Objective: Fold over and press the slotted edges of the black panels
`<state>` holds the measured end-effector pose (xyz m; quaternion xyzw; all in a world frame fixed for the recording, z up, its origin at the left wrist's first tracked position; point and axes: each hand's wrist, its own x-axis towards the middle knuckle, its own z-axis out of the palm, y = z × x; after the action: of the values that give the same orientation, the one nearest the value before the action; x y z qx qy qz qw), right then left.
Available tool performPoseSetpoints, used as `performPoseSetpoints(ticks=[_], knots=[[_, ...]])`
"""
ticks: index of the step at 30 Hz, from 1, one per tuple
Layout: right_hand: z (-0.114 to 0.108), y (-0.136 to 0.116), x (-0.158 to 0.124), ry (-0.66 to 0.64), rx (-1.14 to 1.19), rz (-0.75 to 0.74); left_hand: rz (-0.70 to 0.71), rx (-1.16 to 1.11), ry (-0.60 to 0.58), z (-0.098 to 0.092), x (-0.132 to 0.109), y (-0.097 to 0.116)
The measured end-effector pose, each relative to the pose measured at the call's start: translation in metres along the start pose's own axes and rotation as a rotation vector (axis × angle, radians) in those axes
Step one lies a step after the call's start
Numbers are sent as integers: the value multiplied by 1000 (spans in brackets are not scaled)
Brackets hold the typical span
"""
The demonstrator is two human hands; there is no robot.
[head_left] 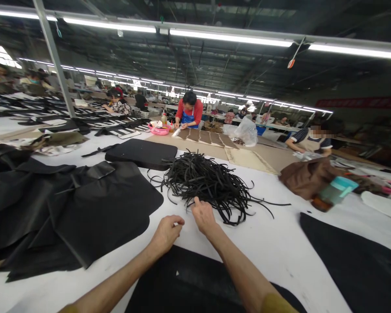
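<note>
A tangled pile of narrow black strips (208, 178) lies on the white table in front of me. My right hand (202, 216) is at its near edge, fingers bent and pinched at a strip there; the fingertips are partly hidden. Just to the left, my left hand (167, 234) hovers near the table with fingers loosely curled. A gap shows between its thumb and forefinger, and I see nothing held in it. Beneath my forearms lies a flat black panel (189, 282) with a small pale speck on it.
Large black sheets (74, 208) spread over the left side. Behind them sits a stack of black panels (141, 153). To the right are a bottle with a turquoise lid (334, 193), brown cloth (308, 176) and another black panel (355, 256). Co-workers sit or stand beyond the table.
</note>
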<state>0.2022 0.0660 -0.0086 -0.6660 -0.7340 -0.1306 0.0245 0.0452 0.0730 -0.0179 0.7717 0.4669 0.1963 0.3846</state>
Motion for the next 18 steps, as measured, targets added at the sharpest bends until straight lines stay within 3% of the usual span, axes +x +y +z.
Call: performPoseSetpoints(ticks=[4, 10, 13, 18], knots=[[-4, -11, -25, 11, 70, -47, 99, -8, 24, -5, -6, 1], [-15, -26, -80, 21, 273, -14, 115, 21, -118, -1, -34, 10], [-18, -10, -102, 11, 382, 73, 74, 7, -133, -5, -47, 6], [-25, 43, -148, -51, 522, 266, -13, -38, -172, -23, -57, -11]])
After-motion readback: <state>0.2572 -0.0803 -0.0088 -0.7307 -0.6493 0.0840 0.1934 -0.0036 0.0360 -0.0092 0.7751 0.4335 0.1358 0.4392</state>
